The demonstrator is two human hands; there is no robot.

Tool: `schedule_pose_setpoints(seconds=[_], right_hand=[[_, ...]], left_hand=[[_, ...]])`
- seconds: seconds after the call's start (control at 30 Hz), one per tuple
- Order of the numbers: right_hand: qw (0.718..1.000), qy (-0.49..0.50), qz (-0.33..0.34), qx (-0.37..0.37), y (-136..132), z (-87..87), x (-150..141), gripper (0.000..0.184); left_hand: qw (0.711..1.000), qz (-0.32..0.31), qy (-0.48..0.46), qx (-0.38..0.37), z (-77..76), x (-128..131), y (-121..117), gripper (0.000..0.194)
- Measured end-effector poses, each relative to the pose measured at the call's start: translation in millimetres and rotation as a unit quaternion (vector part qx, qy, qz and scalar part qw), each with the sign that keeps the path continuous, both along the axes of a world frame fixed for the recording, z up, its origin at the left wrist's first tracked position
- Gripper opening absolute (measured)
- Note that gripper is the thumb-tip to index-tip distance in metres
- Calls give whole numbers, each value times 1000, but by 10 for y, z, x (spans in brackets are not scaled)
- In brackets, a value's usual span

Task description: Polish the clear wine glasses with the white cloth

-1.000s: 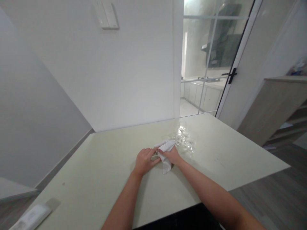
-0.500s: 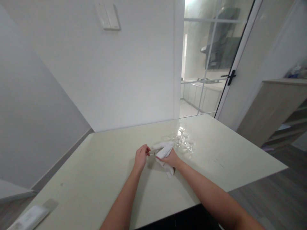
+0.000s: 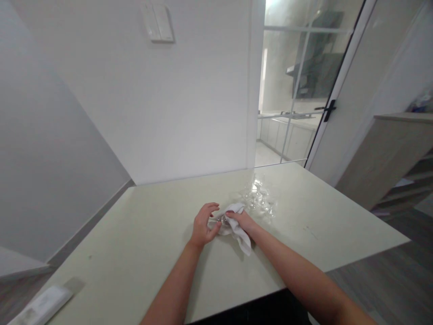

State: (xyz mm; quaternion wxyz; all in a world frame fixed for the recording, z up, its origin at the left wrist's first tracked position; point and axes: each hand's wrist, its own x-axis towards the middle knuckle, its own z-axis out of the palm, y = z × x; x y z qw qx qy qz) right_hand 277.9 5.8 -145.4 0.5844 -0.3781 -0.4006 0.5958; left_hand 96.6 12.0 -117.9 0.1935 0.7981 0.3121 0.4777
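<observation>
My right hand (image 3: 241, 219) is closed on a white cloth (image 3: 237, 231) above a pale table (image 3: 142, 234). The cloth hangs down below the hand and wraps a small clear glass item I can barely see. My left hand (image 3: 204, 224) curls against that glass (image 3: 219, 220) from the left, thumb underneath and fingers arched over it. Just behind my hands stand several small clear glasses (image 3: 259, 201) in a cluster on the table.
A white remote-like object (image 3: 42, 306) lies at the table's near left corner. A white wall with a light switch (image 3: 157, 22) is behind the table. At the right there is a glass door (image 3: 297, 90) and a wooden shelf unit (image 3: 392, 158).
My left hand, pinching the glass's left end half a second ago, now cups it with arched fingers. The right hand and cloth shifted slightly, with the cloth's tail hanging more to the right.
</observation>
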Motion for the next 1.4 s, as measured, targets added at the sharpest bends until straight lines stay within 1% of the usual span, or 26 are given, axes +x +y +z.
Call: schedule_pose_setpoints(seconds=[0.07,0.13,0.2,0.3,0.4,0.5,0.57,0.67,0.77,0.87,0.97,1.03,1.1,1.17,1.23,1.3,1.33,1.4], right_hand=[[1000,1,20,-9,-7,8,2,30],[1000,-13,23,-2,-13,10,3,30],[999,-37,23,16,-16,-4,5,32],[995,-82,24,54,-17,-52,15,36],[986,-145,2,85,-27,-88,30,42],[969,-199,-2,143,-53,-79,33,45],[955,-224,7,195,-73,-63,28,43],[933,-264,-5,245,-86,-54,22,41],[926,-277,-38,253,-71,-67,28,46],[934,-263,-53,235,-48,-68,36,47],[944,-244,-48,218,-37,-44,26,39],[954,-214,-43,205,-32,-25,11,37],[970,-167,-47,170,-19,-15,-4,36],[983,-123,-68,120,6,-23,-11,37],[987,-101,-93,84,38,-53,-8,36],[987,-98,-104,70,68,-97,-2,34],[987,-99,-106,66,80,-120,0,34],[987,-103,-110,57,94,-158,1,36]], left_hand=[[1000,-23,2,-1,21,-1,-16,44],[999,-33,-13,-39,55,17,-19,39],[994,-12,-48,-98,87,49,-15,38],[977,35,-102,-182,94,105,15,44],[947,64,-144,-280,46,140,85,55],[893,77,-190,-401,-13,138,174,63],[861,71,-215,-456,-38,123,219,64],[837,60,-238,-489,-45,103,246,62],[827,53,-242,-505,-31,109,231,61],[837,49,-234,-492,-16,130,206,60],[864,40,-233,-444,-13,133,193,57],[892,32,-230,-388,-17,120,187,54],[926,22,-210,-314,-18,101,171,48],[958,17,-167,-232,-13,84,135,42],[982,20,-112,-149,-3,75,86,36],[994,26,-72,-81,10,75,37,32],[996,28,-60,-59,15,78,18,31],[998,35,-48,-38,21,84,0,29]])
